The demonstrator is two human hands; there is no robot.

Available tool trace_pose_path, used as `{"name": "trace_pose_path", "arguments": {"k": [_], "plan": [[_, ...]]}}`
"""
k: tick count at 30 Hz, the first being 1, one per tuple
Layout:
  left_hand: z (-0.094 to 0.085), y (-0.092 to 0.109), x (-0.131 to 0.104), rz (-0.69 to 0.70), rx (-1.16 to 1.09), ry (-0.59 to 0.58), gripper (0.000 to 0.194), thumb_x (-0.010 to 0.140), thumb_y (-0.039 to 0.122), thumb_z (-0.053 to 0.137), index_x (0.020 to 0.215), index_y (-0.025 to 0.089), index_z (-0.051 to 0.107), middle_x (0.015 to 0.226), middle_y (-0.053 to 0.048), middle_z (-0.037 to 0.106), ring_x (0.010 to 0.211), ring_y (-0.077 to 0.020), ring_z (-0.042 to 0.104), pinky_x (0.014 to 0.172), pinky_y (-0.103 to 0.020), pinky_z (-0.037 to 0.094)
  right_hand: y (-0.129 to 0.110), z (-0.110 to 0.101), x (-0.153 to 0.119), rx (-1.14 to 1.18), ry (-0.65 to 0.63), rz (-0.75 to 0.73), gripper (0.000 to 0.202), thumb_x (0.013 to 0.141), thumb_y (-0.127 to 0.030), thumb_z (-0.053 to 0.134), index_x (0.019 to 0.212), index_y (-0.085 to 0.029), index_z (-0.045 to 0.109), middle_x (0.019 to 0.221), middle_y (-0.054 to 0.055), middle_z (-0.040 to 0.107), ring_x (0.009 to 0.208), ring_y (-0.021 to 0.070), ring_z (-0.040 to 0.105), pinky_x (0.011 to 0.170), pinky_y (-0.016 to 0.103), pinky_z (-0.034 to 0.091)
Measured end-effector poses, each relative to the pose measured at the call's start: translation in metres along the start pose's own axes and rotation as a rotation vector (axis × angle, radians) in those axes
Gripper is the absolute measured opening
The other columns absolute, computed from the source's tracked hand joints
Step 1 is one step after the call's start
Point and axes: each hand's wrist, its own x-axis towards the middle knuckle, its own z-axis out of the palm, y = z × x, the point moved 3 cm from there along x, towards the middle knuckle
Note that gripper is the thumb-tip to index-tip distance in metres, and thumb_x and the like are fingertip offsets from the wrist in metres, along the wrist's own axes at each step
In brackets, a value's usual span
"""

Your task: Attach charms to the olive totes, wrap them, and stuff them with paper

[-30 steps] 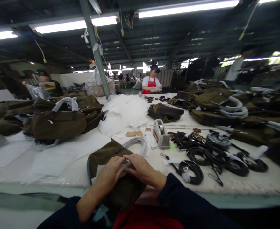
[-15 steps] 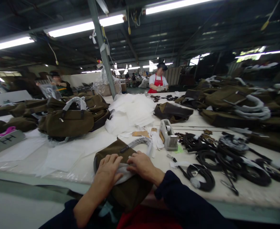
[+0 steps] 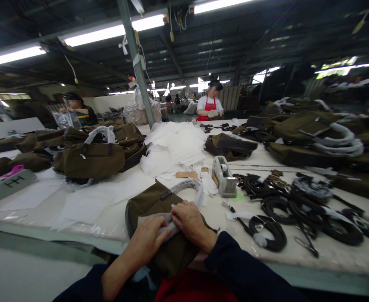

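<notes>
An olive-green bag (image 3: 149, 193) lies at the near table edge, partly over it. One of its handles (image 3: 186, 184), wrapped in clear plastic, arches at the far side. White wrapping (image 3: 163, 230) runs across the nearer part of the bag, around what looks like the near handle. My left hand (image 3: 149, 237) is closed on this wrapped handle, thumb on the near side. Beside it, my right hand (image 3: 190, 220) has its fingers bent and pressed together on the same wrapping. The fingertips of both hands are partly hidden.
A grey tape dispenser (image 3: 224, 178) stands beyond my right hand, near coiled black straps (image 3: 268, 233). White sheets (image 3: 174, 144) are heaped mid-table. More olive bags (image 3: 90, 159) lie left, and others (image 3: 310, 130) right. Two people work across the table, one in a red apron (image 3: 210, 110).
My left hand has gone from spread fingers on the bag to closed around the white-wrapped handle, lower down. My right fingers have drawn together. The view has shifted slightly.
</notes>
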Motion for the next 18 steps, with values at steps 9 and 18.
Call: {"name": "trace_pose_path", "arguments": {"k": [9, 18], "plan": [[0.003, -0.008, 0.001, -0.069, -0.072, -0.050, 0.021, 0.092, 0.024, 0.047, 0.113, 0.022, 0.047, 0.108, -0.005, 0.067, 0.098, -0.0244, 0.063, 0.084, -0.036, 0.044, -0.007, -0.003, 0.002, 0.096, 0.026, -0.037, 0.006, 0.090, -0.026, 0.060, 0.086, -0.022, 0.063, 0.085, 0.000, 0.066, 0.090, 0.0198, 0.051, 0.079, 0.034, 0.030], [-0.007, 0.000, -0.004, 0.006, 0.119, -0.083, 0.027, 0.096, 0.023, 0.037, 0.108, 0.025, 0.061, 0.111, -0.006, 0.067, 0.105, -0.0222, 0.062, 0.092, -0.035, 0.043, 0.005, 0.008, 0.005, 0.284, -0.081, -0.059, 0.025, 0.087, -0.049, 0.064, 0.090, -0.025, 0.071, 0.087, 0.000, 0.063, 0.087, 0.0175, 0.051, 0.076, 0.033, 0.030]]}}
